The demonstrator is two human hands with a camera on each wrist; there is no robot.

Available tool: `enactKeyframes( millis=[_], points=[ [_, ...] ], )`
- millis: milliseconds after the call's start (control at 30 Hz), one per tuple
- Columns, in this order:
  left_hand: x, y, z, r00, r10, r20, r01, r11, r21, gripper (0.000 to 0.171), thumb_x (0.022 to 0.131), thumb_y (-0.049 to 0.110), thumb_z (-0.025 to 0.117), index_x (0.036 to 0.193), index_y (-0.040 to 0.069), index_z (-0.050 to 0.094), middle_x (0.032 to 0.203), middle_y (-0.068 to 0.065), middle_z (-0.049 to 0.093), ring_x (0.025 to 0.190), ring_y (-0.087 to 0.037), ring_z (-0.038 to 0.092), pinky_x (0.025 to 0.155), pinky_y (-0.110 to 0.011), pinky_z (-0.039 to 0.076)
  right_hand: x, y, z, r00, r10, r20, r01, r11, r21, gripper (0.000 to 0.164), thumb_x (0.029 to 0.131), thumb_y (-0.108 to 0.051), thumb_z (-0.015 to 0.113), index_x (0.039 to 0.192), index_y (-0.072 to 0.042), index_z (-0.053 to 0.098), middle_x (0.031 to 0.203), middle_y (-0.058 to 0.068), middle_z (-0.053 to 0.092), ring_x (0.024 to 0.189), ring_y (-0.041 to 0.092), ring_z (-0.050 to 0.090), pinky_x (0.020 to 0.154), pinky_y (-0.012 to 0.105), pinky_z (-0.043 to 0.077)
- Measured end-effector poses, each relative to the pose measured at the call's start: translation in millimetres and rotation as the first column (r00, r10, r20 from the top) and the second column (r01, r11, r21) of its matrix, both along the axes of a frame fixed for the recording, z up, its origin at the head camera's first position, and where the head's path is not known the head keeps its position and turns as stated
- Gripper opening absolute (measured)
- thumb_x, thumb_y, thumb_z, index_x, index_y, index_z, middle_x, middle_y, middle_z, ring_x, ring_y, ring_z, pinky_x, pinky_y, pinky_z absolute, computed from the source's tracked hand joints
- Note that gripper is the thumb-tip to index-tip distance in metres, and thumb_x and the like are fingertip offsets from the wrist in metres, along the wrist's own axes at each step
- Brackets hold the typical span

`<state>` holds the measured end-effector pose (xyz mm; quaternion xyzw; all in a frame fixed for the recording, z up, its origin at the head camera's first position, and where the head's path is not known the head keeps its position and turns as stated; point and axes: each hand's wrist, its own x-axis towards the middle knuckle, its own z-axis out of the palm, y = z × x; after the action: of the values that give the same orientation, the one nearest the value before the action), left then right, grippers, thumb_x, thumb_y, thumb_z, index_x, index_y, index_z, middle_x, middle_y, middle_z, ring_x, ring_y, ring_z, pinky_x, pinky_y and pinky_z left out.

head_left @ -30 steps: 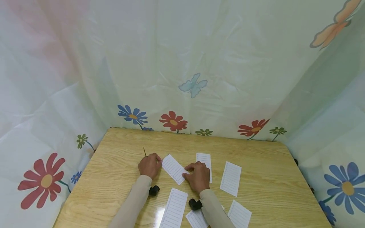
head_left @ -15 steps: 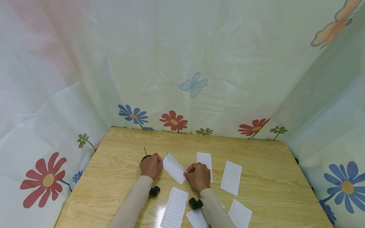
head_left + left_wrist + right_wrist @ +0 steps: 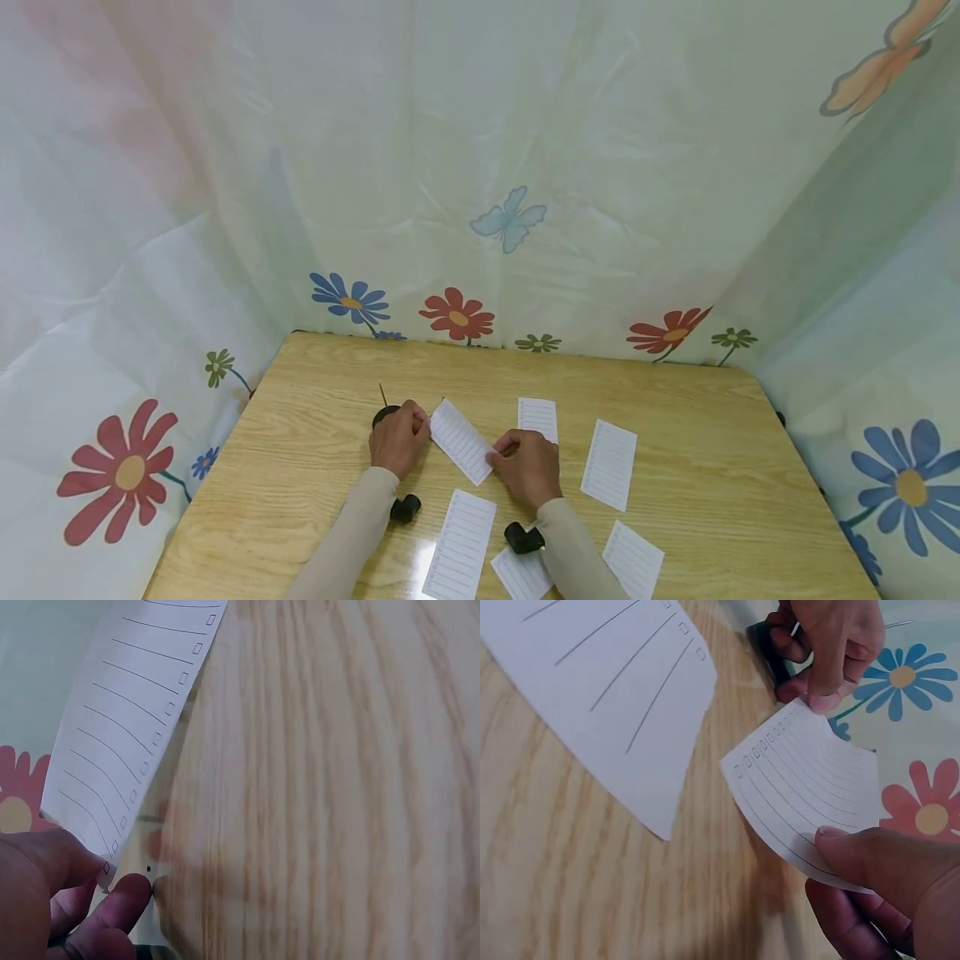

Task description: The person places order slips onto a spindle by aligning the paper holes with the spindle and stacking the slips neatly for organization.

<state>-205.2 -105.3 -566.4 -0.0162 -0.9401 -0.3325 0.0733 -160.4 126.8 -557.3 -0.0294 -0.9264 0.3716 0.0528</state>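
Between my two hands is a white lined slip of paper (image 3: pixel 459 440) with small checkboxes down one side. My left hand (image 3: pixel 397 440) pinches its far-left corner between thumb and fingers. At the opposite end my right hand (image 3: pixel 529 468) grips the slip, thumb on top and fingers beneath. The paper bows in the right wrist view (image 3: pixel 795 791), raised off the table. Just beyond my left hand sits a dark round base (image 3: pixel 383 413), partly hidden by the hand; a thin rod (image 3: pixel 382 395) stands up near it.
Several similar slips lie on the wooden table (image 3: pixel 697 467): one slip (image 3: pixel 459 546) nearest me, one slip (image 3: pixel 538 417) behind my right hand, others to the right (image 3: pixel 609 465), (image 3: pixel 633 560). Another slip (image 3: pixel 517 573) is partly under my right forearm. A flowered curtain (image 3: pixel 480 125) surrounds the table.
My left hand has shifted slightly right, and more of the dark round base shows. The held slip bows more than before. Both hands keep their hold on it.
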Motion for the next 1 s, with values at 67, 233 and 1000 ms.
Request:
enactKeyframes(
  millis=[67,233,1000],
  points=[
    [1.7,0.4,1.2,1.000,-0.005,0.007,0.005,0.999,0.036,0.006,0.100,0.020,0.073,0.095,0.019,0.069,0.083,0.006,0.073,0.068,-0.010,0.061,0.060,-0.029,0.044,1.1,1.7,2.8,1.000,0.006,0.018,-0.006,1.000,-0.011,0.019,0.081,-0.022,0.092,0.076,-0.023,0.074,0.071,-0.011,0.069,0.072,0.008,0.057,0.082,0.040,0.044],
    [5.3,1.3,6.0,1.000,-0.017,-0.003,0.017,0.992,0.128,0.007,0.099,0.017,0.074,0.096,0.015,0.069,0.086,0.000,0.074,0.074,-0.012,0.065,0.065,-0.030,0.048,2.5,6.3,7.0,0.999,0.012,0.049,-0.009,0.997,-0.073,0.018,0.084,-0.019,0.090,0.078,-0.021,0.073,0.072,-0.009,0.068,0.071,0.010,0.055,0.070,0.029,0.041],
    [21.3,-5.5,54.8,0.998,-0.064,-0.025,0.067,0.821,0.567,0.004,0.099,0.015,0.077,0.103,0.014,0.076,0.096,-0.007,0.074,0.062,-0.014,0.051,0.056,-0.023,0.043,15.1,22.0,45.4,0.975,0.162,-0.150,-0.203,0.929,-0.310,0.030,0.086,-0.007,0.088,0.095,-0.020,0.063,0.080,-0.006,0.067,0.069,0.010,0.049,0.067,0.023,0.041]
  ],
)
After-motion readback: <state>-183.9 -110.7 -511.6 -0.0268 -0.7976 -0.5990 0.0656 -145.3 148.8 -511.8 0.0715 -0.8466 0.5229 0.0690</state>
